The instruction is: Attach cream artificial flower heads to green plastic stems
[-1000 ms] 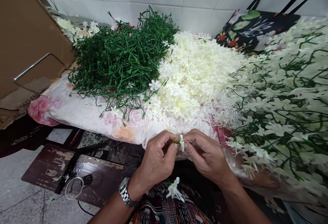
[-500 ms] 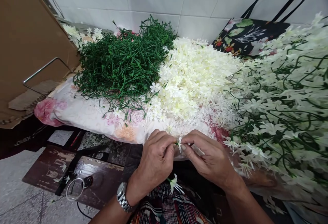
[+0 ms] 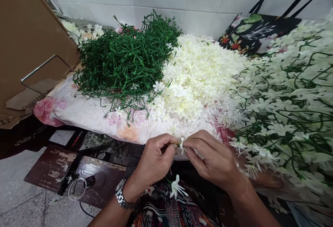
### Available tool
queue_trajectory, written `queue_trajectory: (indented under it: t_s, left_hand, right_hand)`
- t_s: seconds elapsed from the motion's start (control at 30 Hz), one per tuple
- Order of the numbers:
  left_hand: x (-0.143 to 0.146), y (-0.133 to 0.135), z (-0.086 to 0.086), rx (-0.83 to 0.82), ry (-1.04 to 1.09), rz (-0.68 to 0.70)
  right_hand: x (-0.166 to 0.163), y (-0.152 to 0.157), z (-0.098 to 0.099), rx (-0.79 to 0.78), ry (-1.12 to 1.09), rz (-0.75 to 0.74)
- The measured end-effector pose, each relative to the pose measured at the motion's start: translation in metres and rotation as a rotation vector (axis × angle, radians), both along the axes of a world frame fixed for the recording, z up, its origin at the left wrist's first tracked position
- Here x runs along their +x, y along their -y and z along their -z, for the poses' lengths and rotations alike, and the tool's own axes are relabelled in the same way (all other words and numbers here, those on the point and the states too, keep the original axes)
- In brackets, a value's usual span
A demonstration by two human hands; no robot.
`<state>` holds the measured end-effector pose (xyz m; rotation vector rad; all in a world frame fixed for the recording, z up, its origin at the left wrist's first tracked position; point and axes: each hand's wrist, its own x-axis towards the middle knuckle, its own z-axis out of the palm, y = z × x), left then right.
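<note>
My left hand (image 3: 160, 156), a watch on its wrist, pinches a thin green plastic stem between thumb and forefinger. From this stem, below the hand, hangs a white artificial flower (image 3: 177, 187) with white stamens sticking out. A small white artificial flower (image 3: 182, 144) sits between my fingertips at the stem's end. My right hand (image 3: 210, 154) is closed on that small flower, its thumb and forefinger hiding part of it. Just beyond the hands lie a pile of loose white flower heads (image 3: 197, 71), a bundle of white stamens (image 3: 226, 111) and a tangled heap of green stems (image 3: 125, 60).
A flower-patterned cloth (image 3: 91, 116) covers the work surface. Assembled white flowers on stems (image 3: 286, 116) are heaped on the right. A black floral bag (image 3: 257, 33) stands at the back. On the left are a cardboard box (image 3: 31, 46) and, lower down, a worn brown board (image 3: 101, 178).
My right fingertips have moved left, up against the small flower. The white stamen threads that showed between those fingers are now hidden. The view has shifted slightly.
</note>
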<state>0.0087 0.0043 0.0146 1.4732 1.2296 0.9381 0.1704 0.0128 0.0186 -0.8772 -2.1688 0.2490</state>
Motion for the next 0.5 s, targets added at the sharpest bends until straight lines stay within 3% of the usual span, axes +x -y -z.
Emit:
queue_trajectory:
  t_s: [0.5]
  left_hand:
    - [0.006, -0.003, 0.005, 0.009, -0.024, -0.067]
  right_hand:
    - [-0.008, -0.006, 0.015, -0.114, -0.127, 0.027]
